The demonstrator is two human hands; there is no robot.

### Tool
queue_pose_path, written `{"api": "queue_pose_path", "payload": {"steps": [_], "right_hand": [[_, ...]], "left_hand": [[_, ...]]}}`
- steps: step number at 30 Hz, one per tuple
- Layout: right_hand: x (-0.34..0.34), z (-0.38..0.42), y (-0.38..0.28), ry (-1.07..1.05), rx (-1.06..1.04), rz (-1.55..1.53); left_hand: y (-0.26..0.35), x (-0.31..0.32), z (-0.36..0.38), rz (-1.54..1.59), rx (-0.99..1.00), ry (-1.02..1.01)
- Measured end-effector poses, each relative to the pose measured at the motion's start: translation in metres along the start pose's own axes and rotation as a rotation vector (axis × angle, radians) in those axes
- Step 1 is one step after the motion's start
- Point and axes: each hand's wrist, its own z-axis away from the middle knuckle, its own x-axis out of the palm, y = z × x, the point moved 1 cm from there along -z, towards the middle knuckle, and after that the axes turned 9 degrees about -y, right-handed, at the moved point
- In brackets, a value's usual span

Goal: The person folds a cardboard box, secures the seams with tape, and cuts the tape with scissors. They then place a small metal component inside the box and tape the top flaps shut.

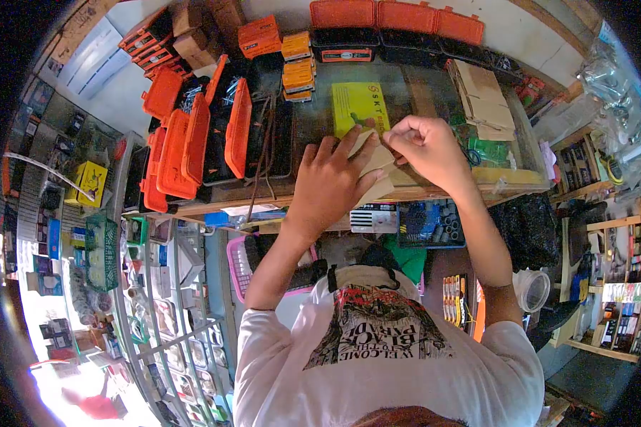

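A piece of folded brown paper [379, 159] lies on the glass-topped counter, partly covered by my hands. My left hand [329, 178] rests over its left side with fingers stretched out and spread, the thumb lying across the lower part. At the paper's upper right edge, my right hand [429, 151] is closed in a pinch, index finger and thumb together; the paper's edge seems to be between them. Just beyond my fingertips is a yellow-green SKT box [355, 99], its lower part hidden by my hands.
Open orange-lidded cases [185, 146] stand at the left, some holding screws. Small orange boxes [298, 67] are stacked behind. A pile of brown paper sheets [483, 99] lies at the right. Below the counter edge are a pink basket [236, 267] and a dark blue crate [431, 224].
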Motion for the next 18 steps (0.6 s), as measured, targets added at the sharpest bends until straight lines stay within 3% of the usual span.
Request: {"api": "queue_pose_path", "payload": {"steps": [7, 18], "right_hand": [[0.003, 0.0, -0.007, 0.034, -0.027, 0.179], [-0.015, -0.006, -0.008, -0.128, 0.065, -0.24]], "left_hand": [[0.0, 0.0, -0.002, 0.007, 0.01, 0.011], [-0.001, 0.0, 0.0, 0.048, 0.007, 0.023]]}}
